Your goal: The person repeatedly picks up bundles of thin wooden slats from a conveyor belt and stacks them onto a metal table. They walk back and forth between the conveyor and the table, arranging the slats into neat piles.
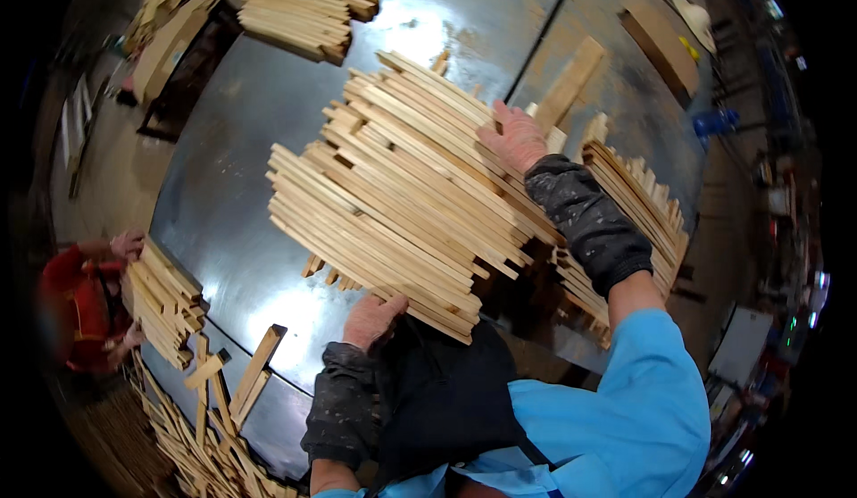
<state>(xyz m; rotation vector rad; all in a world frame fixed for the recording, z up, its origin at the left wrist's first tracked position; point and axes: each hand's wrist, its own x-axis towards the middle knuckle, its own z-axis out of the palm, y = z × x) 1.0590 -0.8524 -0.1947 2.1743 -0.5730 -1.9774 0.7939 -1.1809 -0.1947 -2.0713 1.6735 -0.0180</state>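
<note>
A wide layer of pale wooden strips lies slantwise across the metal table in front of me, its ends uneven. My right hand rests on the far right side of the layer, with thumb and fingers spread over the strips. At the near edge, my left hand is closed on the outermost strips, fingertips on top and part of the hand low beside the wood. Shorter strip ends poke out beneath the layer. Dark, speckled sleeve covers wrap both forearms.
Another stack of strips sits at the far left, and more strips lie right of my arm. A board and a cardboard-coloured block are beyond. At left, a person in red handles a bundle above loose scraps.
</note>
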